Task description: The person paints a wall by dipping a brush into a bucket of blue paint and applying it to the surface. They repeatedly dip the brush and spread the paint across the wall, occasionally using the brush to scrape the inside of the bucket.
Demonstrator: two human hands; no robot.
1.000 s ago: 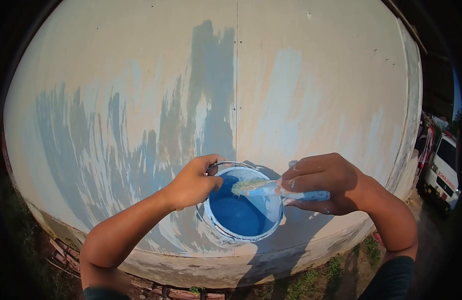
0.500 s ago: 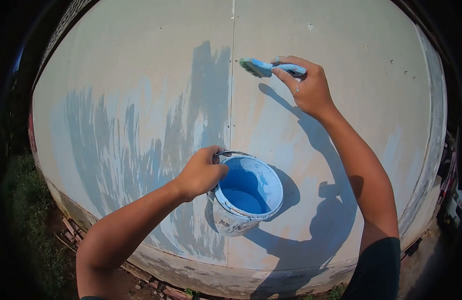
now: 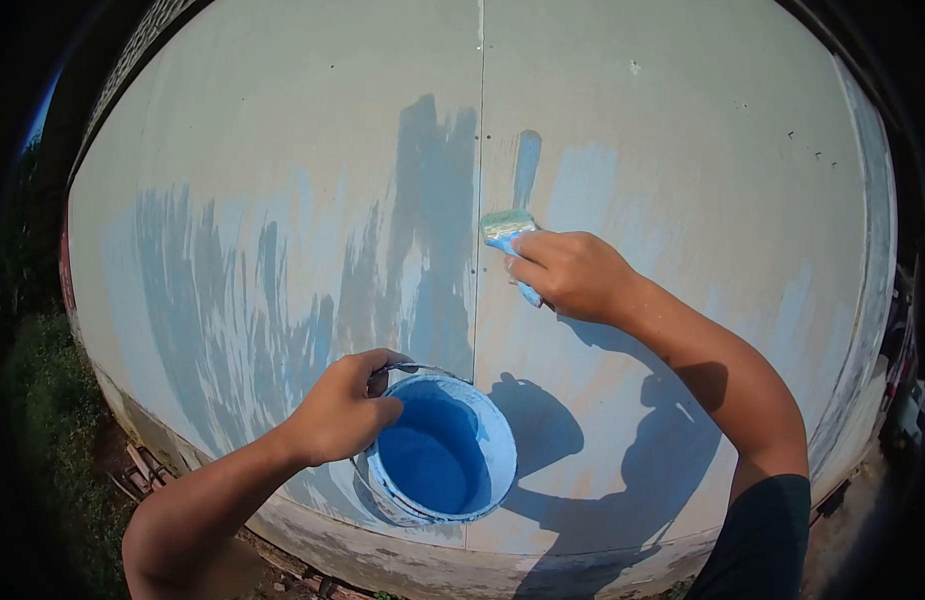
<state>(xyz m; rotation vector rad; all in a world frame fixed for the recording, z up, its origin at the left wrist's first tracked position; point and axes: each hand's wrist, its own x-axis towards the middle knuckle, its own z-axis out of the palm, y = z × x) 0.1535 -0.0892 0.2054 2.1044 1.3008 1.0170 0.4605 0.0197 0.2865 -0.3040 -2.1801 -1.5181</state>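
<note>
My left hand is closed on the rim and wire handle of a paint bucket. Blue paint lies inside it, and dried splashes coat its walls. In my right hand is a paintbrush with a blue-smeared handle, its fingers wrapped round it. The bristles point up and lie against the wall panel, just right of the vertical seam. A fresh blue-grey stroke shows above the bristles. Broad streaks of paint cover the panel left of the seam.
Below the panel runs a rough concrete base. Grass grows at the left, with pieces of wood on the ground by the wall. My shadow falls on the panel at the lower right.
My right hand has come down and left with the brush, which now touches the panel; a new stroke appears right of the seam. The bucket has moved left and lower.
</note>
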